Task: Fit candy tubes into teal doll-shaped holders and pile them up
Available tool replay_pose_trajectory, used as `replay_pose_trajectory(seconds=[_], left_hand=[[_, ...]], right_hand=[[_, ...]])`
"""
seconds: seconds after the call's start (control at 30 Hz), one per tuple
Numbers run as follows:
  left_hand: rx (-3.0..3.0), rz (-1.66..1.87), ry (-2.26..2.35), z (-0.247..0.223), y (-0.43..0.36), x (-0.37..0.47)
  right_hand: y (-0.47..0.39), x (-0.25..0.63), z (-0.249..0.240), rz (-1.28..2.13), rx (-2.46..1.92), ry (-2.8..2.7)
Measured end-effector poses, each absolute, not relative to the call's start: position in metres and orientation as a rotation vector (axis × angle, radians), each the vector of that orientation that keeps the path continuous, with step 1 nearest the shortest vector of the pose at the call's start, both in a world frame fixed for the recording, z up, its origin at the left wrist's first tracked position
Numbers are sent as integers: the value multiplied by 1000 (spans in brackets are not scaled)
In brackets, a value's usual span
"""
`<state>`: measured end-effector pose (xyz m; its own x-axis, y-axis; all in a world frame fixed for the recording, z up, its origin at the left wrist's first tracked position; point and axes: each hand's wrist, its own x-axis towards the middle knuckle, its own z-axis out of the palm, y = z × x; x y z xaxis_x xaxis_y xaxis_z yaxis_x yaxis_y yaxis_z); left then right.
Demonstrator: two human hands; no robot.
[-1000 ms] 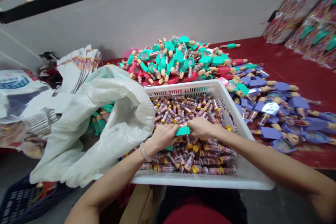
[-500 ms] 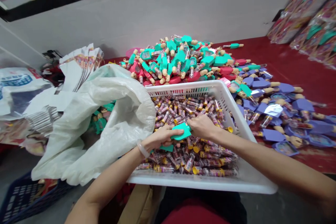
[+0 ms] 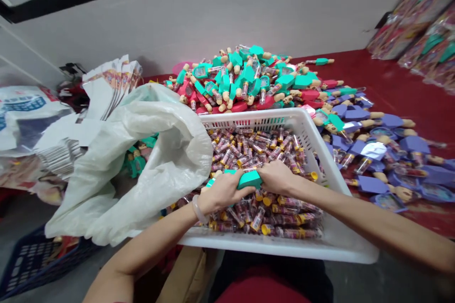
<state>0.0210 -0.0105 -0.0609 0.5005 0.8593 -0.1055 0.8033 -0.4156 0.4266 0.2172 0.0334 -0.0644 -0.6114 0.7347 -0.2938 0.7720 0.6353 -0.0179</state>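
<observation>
Over the white basket [image 3: 284, 245], my left hand [image 3: 222, 192] is wrapped round a teal plastic toy piece [image 3: 250, 180], with the thumb along its near side. A second teal part shows behind those fingers. My right hand [image 3: 276, 179] is a closed fist against the piece's right end; what its fingers grip is hidden. Below both hands, the basket holds many small clear tubes [image 3: 258, 218] with yellow caps and dark contents. To the left, an open whitish plastic sack [image 3: 156, 194] leans over the basket's edge, with teal toys [image 3: 137, 163] inside.
Behind the basket rises a heap of teal and red toys [image 3: 245, 75] with beige knobs. Purple toys [image 3: 380, 180] spread on the red tabletop [image 3: 355, 68] to the right. Printed cards [image 3: 112, 85] stand at the left. A dark blue crate [image 3: 31, 265] is low left.
The teal piece has turned in my left hand, whose fingers now cover more of it. My right fist has shifted slightly right and down against its end. The view has shifted slightly.
</observation>
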Motion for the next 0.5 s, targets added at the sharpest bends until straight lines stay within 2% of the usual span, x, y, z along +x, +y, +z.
replay_pose_trajectory(seconds=[0.17, 0.3, 0.4, 0.5], left_hand=[[2464, 97, 1366, -69, -4, 20], [2138, 277, 1388, -65, 10, 17], [1831, 206, 1206, -62, 18, 11], [1923, 253, 1194, -65, 18, 8]], right_hand=[[39, 219, -69, -266, 1277, 2576], [48, 223, -68, -159, 1301, 2713], [48, 223, -68, 13, 1237, 2871], [44, 221, -67, -84, 1200, 2798]])
